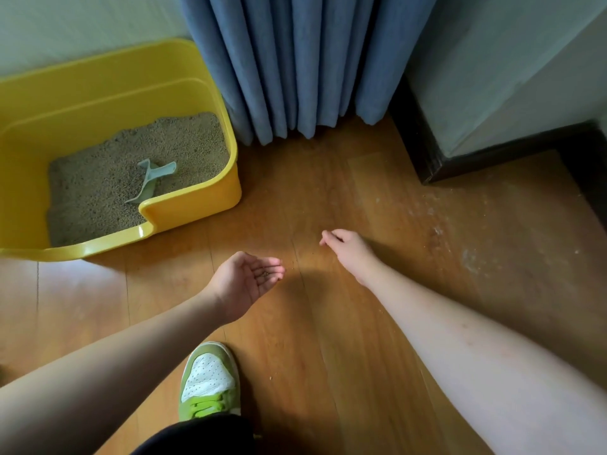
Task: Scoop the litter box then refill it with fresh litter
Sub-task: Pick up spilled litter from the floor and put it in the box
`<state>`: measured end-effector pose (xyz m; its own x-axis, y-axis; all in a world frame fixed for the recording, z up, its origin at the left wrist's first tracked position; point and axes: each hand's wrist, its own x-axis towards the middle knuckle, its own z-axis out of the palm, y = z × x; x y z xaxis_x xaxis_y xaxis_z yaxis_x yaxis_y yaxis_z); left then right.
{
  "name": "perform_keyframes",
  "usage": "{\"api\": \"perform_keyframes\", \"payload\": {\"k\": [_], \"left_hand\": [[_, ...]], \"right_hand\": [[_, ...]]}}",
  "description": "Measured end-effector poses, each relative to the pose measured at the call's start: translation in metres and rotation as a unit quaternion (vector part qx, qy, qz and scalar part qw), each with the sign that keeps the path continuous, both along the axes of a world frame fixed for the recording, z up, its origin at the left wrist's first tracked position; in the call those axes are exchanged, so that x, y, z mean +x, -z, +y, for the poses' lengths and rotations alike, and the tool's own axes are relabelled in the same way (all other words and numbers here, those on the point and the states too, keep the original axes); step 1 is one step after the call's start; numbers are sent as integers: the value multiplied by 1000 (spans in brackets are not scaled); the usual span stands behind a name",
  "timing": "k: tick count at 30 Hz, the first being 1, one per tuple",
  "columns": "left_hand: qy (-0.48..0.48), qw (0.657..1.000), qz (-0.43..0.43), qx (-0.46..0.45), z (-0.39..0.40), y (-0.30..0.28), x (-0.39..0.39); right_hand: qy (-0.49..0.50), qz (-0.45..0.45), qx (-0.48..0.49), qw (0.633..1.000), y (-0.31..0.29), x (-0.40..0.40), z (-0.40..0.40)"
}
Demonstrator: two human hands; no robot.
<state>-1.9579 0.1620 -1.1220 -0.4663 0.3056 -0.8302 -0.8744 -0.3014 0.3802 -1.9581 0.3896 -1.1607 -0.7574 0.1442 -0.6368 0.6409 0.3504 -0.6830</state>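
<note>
The left hand [247,281] is cupped palm-up, wide, a few litter grains on it (tiny specks). The right hand [345,247] curls its fingertips low over the wooden floor [328,323]; whether they pinch anything, I cannot tell. At ten o'clock sits the yellow litter box [197,198], pale scoop [149,182] lying on its litter [98,178].

Left hand [251,277] cupping a few litter grains, palm up; right hand [343,246] pinching above floor [328,198]. Scoop [152,180] lying in litter box [197,205].
</note>
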Motion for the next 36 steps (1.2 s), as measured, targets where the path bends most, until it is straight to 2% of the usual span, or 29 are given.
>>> {"api": "perform_keyframes", "payload": {"k": [4,11,25,28,31,33,36], "left_hand": [[-5,1000,-7,-5,-8,3,7],[1,1000,-4,-6,-16,3,3],[-3,1000,9,4,-20,1,-2],[-12,1000,9,0,-23,2,-3],[-22,1000,12,-2,-27,2,-3],[-27,1000,13,-4,-29,2,-4],[-32,999,16,-5,-32,2,-5]], "right_hand": [[-61,38,63,995,6,-4,-11],[-204,117,203,951,10,-2,-19],[-198,103,231,947,14,-2,-25],[-130,89,138,978,8,-8,-27],[20,10,-37,999,2,-19,-31],[111,-33,-179,977,-2,-24,-34],[217,-74,-365,902,-11,-27,-37]]}}
